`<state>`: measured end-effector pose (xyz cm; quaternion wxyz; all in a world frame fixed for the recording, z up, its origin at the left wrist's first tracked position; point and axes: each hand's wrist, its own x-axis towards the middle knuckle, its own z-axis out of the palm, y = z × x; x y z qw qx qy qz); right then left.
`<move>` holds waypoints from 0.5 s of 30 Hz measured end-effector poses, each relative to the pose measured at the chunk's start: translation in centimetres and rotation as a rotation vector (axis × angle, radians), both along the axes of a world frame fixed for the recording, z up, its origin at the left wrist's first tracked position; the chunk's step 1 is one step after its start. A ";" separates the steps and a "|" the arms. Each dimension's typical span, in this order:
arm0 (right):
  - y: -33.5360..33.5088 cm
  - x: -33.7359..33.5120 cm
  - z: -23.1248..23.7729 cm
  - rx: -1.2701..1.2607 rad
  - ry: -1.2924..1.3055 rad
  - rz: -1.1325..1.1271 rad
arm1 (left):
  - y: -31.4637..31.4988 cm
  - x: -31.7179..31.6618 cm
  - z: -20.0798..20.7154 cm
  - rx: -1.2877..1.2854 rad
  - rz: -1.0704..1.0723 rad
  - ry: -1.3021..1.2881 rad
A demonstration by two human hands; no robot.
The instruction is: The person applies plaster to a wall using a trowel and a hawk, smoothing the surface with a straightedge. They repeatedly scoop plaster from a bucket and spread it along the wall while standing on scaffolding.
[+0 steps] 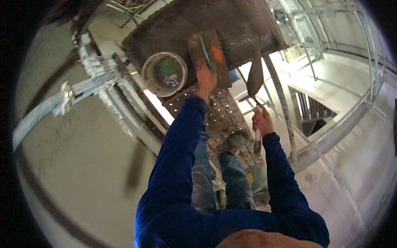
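A pale wall (82,165) is filling the left side, and a grey pipe (89,86) with a clamp (66,98) is running in front of it; a perforated metal platform (225,118) is spanning the middle, while metal poles (364,45) are standing at the upper right, near a pale floor (337,72)

The trowel blade (255,77) looks dull metal, the sleeves (175,144) matt cloth

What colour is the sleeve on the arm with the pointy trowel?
The sleeve is dark blue, seen best in the head view.
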<state>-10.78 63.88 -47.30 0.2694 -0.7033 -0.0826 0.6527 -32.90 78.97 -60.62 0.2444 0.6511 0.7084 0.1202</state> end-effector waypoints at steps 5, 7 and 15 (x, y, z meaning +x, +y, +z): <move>-1.4 0.1 -1.6 -0.047 0.052 -0.121 | 9.8 1.3 -6.3 -0.502 0.232 -0.082; -1.1 0.0 -1.2 -0.122 0.050 -0.156 | 9.7 0.6 -5.0 -0.591 0.354 -0.323; 4.8 -1.3 6.6 -0.077 0.120 -0.177 | 11.5 -0.4 11.3 -0.245 0.651 -1.304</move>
